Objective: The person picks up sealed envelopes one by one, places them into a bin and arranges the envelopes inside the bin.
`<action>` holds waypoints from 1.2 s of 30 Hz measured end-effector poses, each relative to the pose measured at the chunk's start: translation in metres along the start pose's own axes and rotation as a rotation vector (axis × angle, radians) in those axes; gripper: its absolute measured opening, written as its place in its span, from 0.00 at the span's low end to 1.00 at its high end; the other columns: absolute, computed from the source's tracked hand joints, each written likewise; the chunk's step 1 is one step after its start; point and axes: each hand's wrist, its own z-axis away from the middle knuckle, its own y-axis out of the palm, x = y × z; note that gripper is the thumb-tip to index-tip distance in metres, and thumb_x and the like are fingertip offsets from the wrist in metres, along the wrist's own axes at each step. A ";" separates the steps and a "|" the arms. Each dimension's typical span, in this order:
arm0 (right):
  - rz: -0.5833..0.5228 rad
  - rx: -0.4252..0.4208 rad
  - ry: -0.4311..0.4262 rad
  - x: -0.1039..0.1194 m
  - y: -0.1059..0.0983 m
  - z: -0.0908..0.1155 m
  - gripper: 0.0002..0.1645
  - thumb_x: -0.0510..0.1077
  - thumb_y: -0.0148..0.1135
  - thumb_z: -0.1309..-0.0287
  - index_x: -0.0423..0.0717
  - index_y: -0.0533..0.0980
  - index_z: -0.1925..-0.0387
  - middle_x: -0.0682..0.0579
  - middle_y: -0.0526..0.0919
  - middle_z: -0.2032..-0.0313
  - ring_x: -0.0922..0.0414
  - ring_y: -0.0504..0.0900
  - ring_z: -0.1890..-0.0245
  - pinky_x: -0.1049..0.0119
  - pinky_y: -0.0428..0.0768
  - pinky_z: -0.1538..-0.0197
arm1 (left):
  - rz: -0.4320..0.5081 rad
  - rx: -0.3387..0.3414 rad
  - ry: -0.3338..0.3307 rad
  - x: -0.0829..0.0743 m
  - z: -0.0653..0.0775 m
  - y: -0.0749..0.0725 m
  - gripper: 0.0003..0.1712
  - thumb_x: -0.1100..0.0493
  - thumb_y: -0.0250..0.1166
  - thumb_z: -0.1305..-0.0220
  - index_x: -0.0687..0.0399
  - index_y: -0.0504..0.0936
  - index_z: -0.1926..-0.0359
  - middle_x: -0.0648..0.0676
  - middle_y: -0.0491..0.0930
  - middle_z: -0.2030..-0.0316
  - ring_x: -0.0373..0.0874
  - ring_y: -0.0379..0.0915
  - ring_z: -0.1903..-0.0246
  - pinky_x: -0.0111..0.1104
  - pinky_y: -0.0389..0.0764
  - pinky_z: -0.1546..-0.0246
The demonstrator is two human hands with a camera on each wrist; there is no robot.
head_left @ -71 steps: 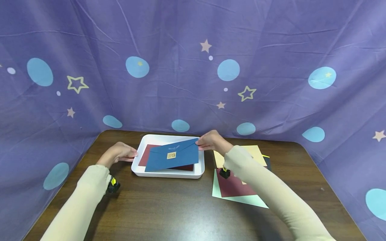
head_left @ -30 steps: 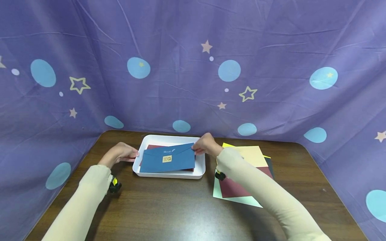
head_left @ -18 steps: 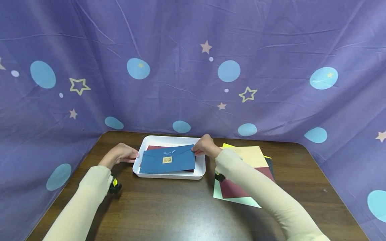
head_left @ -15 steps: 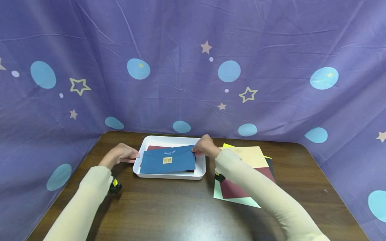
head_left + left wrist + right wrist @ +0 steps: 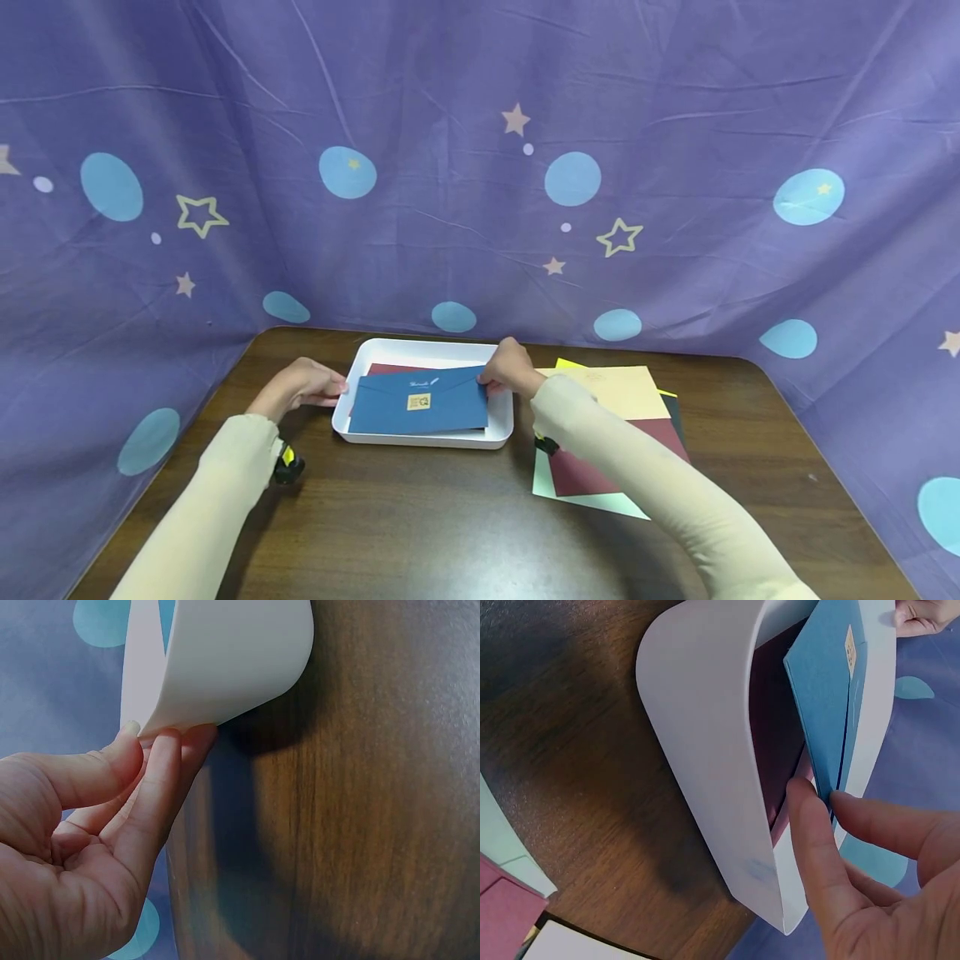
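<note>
A blue envelope [image 5: 390,404] with a small tan sticker lies over a dark red envelope [image 5: 386,368] inside a white tray [image 5: 420,441]. My right hand [image 5: 512,367] pinches the blue envelope's right end between thumb and fingers. In the right wrist view that pinched end [image 5: 821,712] is tilted, raised off the dark red envelope [image 5: 776,720]. At the tray's left side my left hand [image 5: 303,385] grips the rim. The left wrist view shows its thumb on the tray's rim and its fingers [image 5: 161,772] against the outer wall.
Right of the tray lies a spread of envelopes: a cream one [image 5: 626,396], a dark red one [image 5: 581,475], a pale green one [image 5: 543,479], plus yellow and dark edges. My right sleeve partly covers them. A purple patterned curtain [image 5: 450,167] hangs behind the brown table [image 5: 420,517].
Over these seconds my right hand lowered the blue envelope and moved left, so the envelope lies flatter in the tray. My left hand stays on the rim.
</note>
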 end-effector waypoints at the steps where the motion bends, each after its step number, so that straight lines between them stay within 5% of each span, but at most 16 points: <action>1: 0.010 0.000 -0.003 0.000 0.000 0.000 0.09 0.30 0.78 0.55 0.30 0.83 0.74 0.39 0.87 0.79 0.48 0.90 0.76 0.62 0.91 0.71 | 0.000 0.000 0.000 0.000 0.000 0.000 0.20 0.73 0.60 0.31 0.86 0.73 0.43 0.49 0.84 0.74 0.34 0.80 0.72 0.28 0.91 0.63; 8: 0.045 0.017 -0.013 0.001 -0.001 0.003 0.10 0.31 0.78 0.54 0.31 0.82 0.72 0.41 0.86 0.80 0.53 0.87 0.81 0.64 0.90 0.73 | 0.003 -0.006 -0.007 0.000 -0.001 0.001 0.20 0.72 0.61 0.31 0.85 0.74 0.43 0.48 0.83 0.75 0.34 0.80 0.73 0.28 0.90 0.65; 36: 0.019 0.027 0.001 -0.002 -0.005 0.003 0.07 0.29 0.76 0.55 0.30 0.83 0.72 0.40 0.87 0.75 0.48 0.91 0.73 0.64 0.91 0.69 | -0.028 -0.019 -0.017 0.000 -0.002 0.000 0.19 0.72 0.61 0.31 0.84 0.75 0.44 0.49 0.83 0.74 0.35 0.80 0.72 0.28 0.91 0.64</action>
